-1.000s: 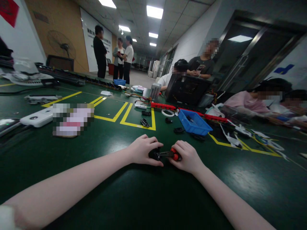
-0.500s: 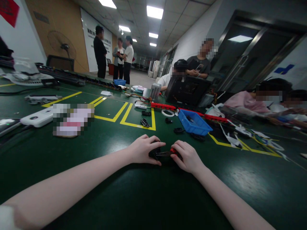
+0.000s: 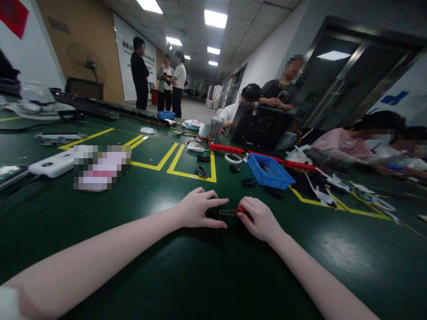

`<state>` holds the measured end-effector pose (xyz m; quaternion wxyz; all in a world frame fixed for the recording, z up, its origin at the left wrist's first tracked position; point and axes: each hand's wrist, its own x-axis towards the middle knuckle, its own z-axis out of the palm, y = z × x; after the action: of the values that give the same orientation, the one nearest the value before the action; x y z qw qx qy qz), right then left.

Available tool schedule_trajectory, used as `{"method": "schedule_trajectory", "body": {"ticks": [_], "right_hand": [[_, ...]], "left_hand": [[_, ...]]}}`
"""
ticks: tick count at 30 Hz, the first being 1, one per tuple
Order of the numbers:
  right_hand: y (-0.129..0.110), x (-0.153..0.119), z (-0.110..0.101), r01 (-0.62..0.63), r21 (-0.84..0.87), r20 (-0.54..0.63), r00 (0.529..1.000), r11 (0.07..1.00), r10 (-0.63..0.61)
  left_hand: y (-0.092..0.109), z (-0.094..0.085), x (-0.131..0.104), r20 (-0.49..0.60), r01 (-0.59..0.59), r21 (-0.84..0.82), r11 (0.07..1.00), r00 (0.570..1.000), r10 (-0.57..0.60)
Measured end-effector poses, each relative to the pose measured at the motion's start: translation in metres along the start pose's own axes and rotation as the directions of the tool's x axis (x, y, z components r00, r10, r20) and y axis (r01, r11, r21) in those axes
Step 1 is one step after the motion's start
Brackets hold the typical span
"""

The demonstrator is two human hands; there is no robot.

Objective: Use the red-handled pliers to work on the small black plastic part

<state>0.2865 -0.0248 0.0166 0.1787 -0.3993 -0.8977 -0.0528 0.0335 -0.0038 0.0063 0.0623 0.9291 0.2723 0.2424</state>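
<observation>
My left hand (image 3: pixel 199 209) is closed around a small black part (image 3: pixel 213 213) just above the green table (image 3: pixel 150 275). The index finger and thumb reach past it to the right, and much of the part is hidden in the palm. In my right hand (image 3: pixel 257 217) is a tool, probably pliers (image 3: pixel 230 213), with a red handle and thin metal jaws. Its jaws point left and meet the black part. Whether they grip it I cannot tell.
A blue bin (image 3: pixel 271 171) stands beyond my right hand, with small black parts (image 3: pixel 201 172) lying left of it. A phone (image 3: pixel 103 168) and a white power bank-like device (image 3: pixel 55 163) lie at left. A black case (image 3: pixel 262 126) and several people are farther back.
Both hands stay in nearly the same place. The left fingers and the black part have shifted very slightly, with the tool's jaws still against it.
</observation>
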Motion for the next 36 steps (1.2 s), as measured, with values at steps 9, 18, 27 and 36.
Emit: {"method": "schedule_trajectory", "body": {"ticks": [9,18,27,36], "right_hand": [[0.0010,-0.0005,0.0004,0.000,-0.034,-0.013,1.000,0.999,0.000],[0.0019,-0.0030,0.0014,0.042,-0.045,-0.087,0.995,0.998,-0.045],[0.0023,-0.0032,0.0025,0.036,-0.035,-0.105,0.994,0.999,-0.040],[0.0011,-0.0038,0.0013,0.029,-0.035,-0.165,0.986,0.999,-0.035]], "left_hand": [[-0.0016,0.0017,0.0005,-0.007,-0.017,-0.035,0.999,1.000,0.017],[0.0002,-0.0003,0.0001,0.007,-0.040,-0.048,0.998,0.999,0.041],[-0.0006,0.0011,0.0004,-0.003,-0.056,-0.055,0.997,0.998,0.056],[-0.0003,0.0017,0.0001,-0.006,-0.022,-0.065,0.998,1.000,0.022]]}}
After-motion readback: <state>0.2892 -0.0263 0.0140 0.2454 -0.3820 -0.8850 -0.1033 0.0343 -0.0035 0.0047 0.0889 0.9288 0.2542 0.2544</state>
